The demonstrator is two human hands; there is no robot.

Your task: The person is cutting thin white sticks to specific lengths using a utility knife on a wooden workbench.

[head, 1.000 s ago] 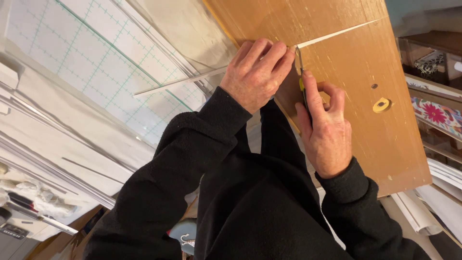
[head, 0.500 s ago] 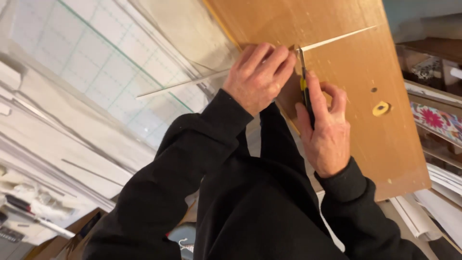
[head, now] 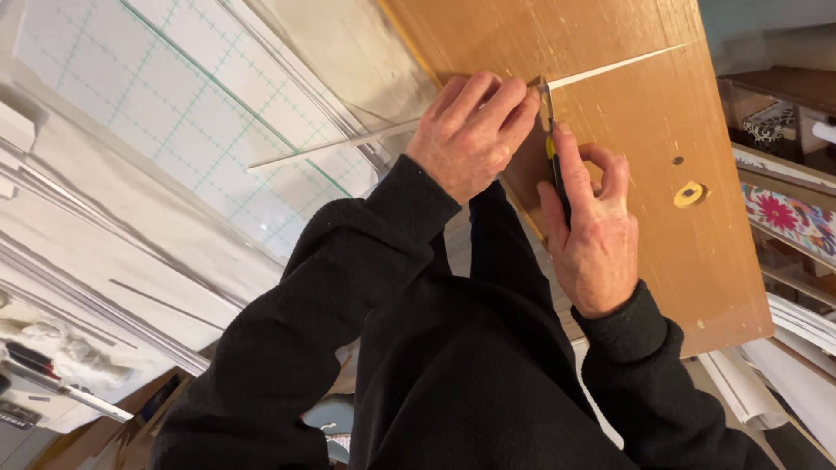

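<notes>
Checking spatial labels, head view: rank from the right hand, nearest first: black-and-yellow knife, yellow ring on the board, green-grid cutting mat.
1. Black-and-yellow knife: in the right hand itself, blade up against the thin white strip.
2. Yellow ring: just to the hand's right in the picture, flat on the wooden board.
3. Green-grid cutting mat: far across the picture's left, beyond the left hand.

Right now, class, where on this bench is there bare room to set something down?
Bare board lies between the thin white strip and the yellow ring. Around the left hand, right hand and knife it is crowded.

Knife (head: 552, 161) in the right hand (head: 592, 231) slightly nearer the thin white strip (head: 610, 68).
</notes>
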